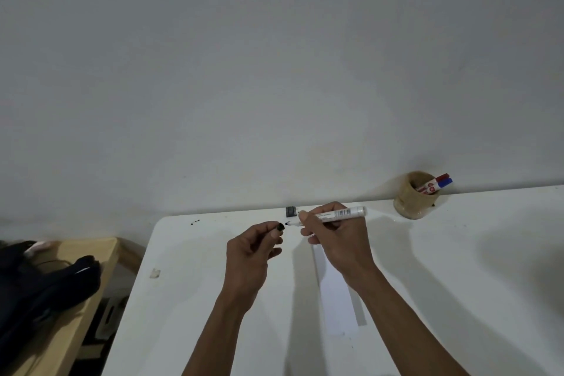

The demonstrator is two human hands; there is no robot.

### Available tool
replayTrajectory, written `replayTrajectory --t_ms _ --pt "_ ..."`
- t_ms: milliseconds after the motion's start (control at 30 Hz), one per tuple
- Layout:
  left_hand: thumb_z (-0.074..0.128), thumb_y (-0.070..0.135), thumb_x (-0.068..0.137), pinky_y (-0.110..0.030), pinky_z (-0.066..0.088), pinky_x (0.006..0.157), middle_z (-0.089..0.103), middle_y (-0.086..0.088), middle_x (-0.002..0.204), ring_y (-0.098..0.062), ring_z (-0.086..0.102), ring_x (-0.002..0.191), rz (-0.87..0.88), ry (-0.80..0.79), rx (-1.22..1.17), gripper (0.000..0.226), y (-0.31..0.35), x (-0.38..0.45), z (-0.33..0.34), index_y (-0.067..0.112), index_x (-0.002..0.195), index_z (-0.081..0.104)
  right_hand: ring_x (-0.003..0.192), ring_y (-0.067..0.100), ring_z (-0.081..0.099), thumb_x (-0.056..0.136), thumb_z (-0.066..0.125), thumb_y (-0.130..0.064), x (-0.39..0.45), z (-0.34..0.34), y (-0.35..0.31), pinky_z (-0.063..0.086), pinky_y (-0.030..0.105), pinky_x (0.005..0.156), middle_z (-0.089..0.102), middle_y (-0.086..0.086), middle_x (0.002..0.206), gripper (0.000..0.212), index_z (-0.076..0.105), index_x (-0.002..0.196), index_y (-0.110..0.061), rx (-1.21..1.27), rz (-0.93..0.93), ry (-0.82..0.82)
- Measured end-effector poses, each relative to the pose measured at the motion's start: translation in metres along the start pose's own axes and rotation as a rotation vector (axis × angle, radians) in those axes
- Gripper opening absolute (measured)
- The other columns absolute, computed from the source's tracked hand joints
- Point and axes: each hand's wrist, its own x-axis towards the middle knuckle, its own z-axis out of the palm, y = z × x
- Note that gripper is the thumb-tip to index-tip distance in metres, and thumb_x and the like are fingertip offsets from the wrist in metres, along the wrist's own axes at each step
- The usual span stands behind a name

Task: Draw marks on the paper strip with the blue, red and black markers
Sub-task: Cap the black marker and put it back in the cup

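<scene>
My right hand [335, 241] grips a white-barrelled marker [345, 213] held level above the table, its dark tip pointing left. My left hand [253, 250] pinches the marker's black cap [280, 226] just left of that tip, with a small gap between cap and tip. A white paper strip [337, 302] lies on the white table [183, 299] under my right wrist, running toward me; its far end is hidden by my hand. A red marker [435, 182] and a blue marker [445, 182] stand in a tan cup [410, 203] at the back right.
A small dark grey block [291, 211] sits at the table's back edge against the wall. To the left stands a lower wooden table [76, 299] with a black bag [39, 287] on it. A small scuffed patch [155, 273] marks the white table's left side.
</scene>
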Motion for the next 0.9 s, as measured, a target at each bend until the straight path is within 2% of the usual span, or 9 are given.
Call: replayTrajectory --t_ms 300,400,633,800,900 --pt "0.066 0.007 0.092 -0.037 0.06 0.081 0.076 -0.006 0.086 -0.016 0.068 0.082 0.002 -0.101 0.04 0.015 0.004 -0.006 0.007 0.012 0.102 0.077 0.07 0.018 0.075 0.084 0.084 -0.021 -0.007 -0.006 0.004 0.061 0.031 0.063 0.079 0.009 0.079 0.025 0.07 0.087 -0.001 -0.028 0.03 -0.019" --pt "0.065 0.007 0.092 -0.035 0.06 0.08 0.075 -0.003 0.084 -0.016 0.068 0.081 0.003 -0.122 0.027 0.016 0.004 -0.006 0.009 0.011 0.102 0.077 0.067 0.013 0.07 0.084 0.084 -0.023 -0.007 -0.009 0.003 0.057 0.028 0.06 0.075 0.005 0.076 0.021 0.071 0.084 -0.005 0.014 0.068 -0.01" --pt "0.066 0.008 0.093 -0.031 0.058 0.081 0.077 -0.006 0.087 -0.013 0.068 0.077 0.025 -0.185 0.105 0.016 0.005 -0.002 0.01 0.01 0.103 0.078 0.064 0.015 0.066 0.082 0.085 -0.021 -0.006 -0.016 0.003 0.05 0.026 0.058 0.073 0.002 0.071 0.015 0.075 0.08 -0.009 0.055 0.138 -0.048" --pt "0.068 0.009 0.091 -0.039 0.06 0.086 0.078 -0.011 0.09 -0.016 0.069 0.076 0.043 -0.188 0.149 0.015 0.007 0.005 0.014 0.009 0.102 0.078 0.062 0.014 0.064 0.081 0.085 -0.019 -0.007 -0.013 0.009 0.051 0.026 0.061 0.073 0.003 0.071 0.014 0.077 0.082 -0.007 0.141 0.187 0.011" --pt "0.068 0.007 0.09 -0.039 0.06 0.086 0.078 -0.012 0.089 -0.016 0.069 0.076 0.023 -0.197 0.134 0.014 0.006 0.007 0.02 0.009 0.101 0.078 0.063 0.015 0.064 0.08 0.086 -0.02 -0.008 -0.017 0.011 0.051 0.025 0.06 0.073 0.005 0.073 0.017 0.078 0.085 -0.005 0.179 0.226 0.047"
